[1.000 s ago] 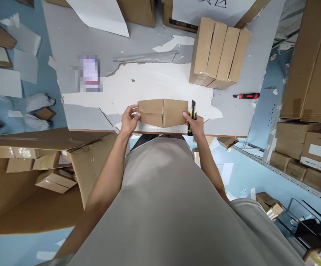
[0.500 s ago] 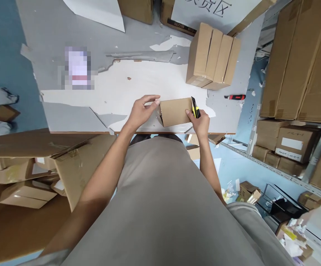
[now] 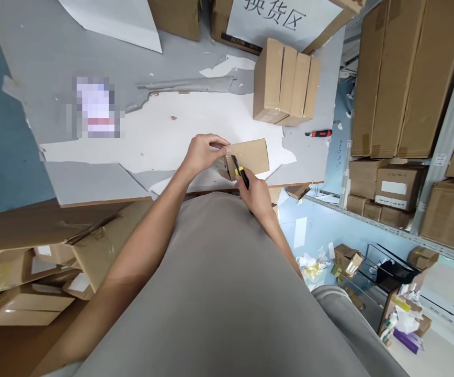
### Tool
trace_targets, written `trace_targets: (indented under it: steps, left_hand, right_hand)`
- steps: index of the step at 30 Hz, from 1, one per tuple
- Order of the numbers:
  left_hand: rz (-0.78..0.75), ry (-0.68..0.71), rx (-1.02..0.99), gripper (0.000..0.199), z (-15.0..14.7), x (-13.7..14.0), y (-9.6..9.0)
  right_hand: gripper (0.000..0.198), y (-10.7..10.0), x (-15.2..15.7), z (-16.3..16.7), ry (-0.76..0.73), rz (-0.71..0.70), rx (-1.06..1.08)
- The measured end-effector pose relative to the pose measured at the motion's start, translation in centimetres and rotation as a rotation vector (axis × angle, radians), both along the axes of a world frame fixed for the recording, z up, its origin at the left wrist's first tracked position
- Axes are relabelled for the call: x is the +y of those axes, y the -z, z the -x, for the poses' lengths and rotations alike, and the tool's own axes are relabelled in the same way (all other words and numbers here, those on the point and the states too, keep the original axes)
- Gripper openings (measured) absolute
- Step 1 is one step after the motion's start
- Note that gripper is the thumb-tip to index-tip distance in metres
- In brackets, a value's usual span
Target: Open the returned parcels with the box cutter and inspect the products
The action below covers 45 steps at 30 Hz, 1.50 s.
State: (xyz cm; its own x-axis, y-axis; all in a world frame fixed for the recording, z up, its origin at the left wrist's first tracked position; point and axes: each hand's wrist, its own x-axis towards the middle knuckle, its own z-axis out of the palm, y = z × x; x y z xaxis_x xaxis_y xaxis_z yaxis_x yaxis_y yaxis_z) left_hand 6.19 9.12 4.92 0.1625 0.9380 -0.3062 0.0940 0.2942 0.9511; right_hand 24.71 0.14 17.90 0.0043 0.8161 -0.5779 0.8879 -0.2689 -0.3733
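Utility cutter (image 3: 242, 173) apparently against small carton (image 3: 253, 154).

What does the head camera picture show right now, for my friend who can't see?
A left hand is at one end of a small cardboard box on a worktable, while the right hand holds a yellow-and-black cutter over it. Farther back stands a row of brown boxes, with a red-and-black cutter to their right.

Whse stockrm, I'd say: boxes (image 3: 392, 84) on shelving (image 3: 447, 131) at 2 o'clock, big open carton (image 3: 101, 238) of parcels (image 3: 26, 303) at 8, "goods exchange area" sign (image 3: 280, 23) at 1.
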Motion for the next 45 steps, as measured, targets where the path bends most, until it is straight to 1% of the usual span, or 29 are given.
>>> trace_targets:
  steps: [3, 8, 12, 15, 20, 25, 29, 35, 41, 45]
  left_hand:
    - [-0.008, 0.018, -0.011, 0.027, 0.0, 0.3, 0.2]
    - [-0.016, 0.020, -0.015, 0.031, -0.1, 0.5, 0.6]
    - [-0.018, 0.016, -0.019, 0.031, -0.2, 0.6, 1.1]
    - [-0.006, 0.009, -0.028, 0.031, -0.2, 0.8, 1.4]
    - [0.032, -0.013, -0.058, 0.035, -0.2, 0.9, 1.5]
    - [0.085, -0.021, -0.083, 0.037, -0.1, 0.8, 1.2]
    - [0.117, -0.044, -0.091, 0.038, -0.2, 0.9, 0.9]
    - [0.133, -0.076, -0.079, 0.048, -0.3, 0.6, 0.9]
    - [0.148, -0.109, -0.078, 0.041, -0.1, 0.6, 0.9]
    - [0.158, -0.137, -0.053, 0.040, -0.5, 0.3, 0.7]
  right_hand:
    - [0.038, -0.2, 0.0, 1.3, -0.018, 0.029, -0.043]
    - [0.035, -0.6, 0.3, 2.4, -0.046, 0.051, -0.130]
    - [0.036, -1.1, 0.5, 3.3, -0.083, 0.079, -0.238]
    - [0.038, -1.1, 0.7, 3.8, -0.102, 0.079, -0.274]
    - [0.040, -1.1, 1.0, 4.2, -0.121, 0.094, -0.294]
    - [0.041, -1.5, 0.8, 4.4, -0.124, 0.118, -0.313]
    - [0.040, -1.5, 0.5, 4.2, -0.130, 0.116, -0.303]
    - [0.040, -1.5, 1.2, 4.3, -0.133, 0.139, -0.265]
    - [0.038, -1.9, 2.8, 4.7, -0.134, 0.144, -0.226]
    - [0.037, -1.9, 2.1, 4.1, -0.170, 0.182, -0.227]
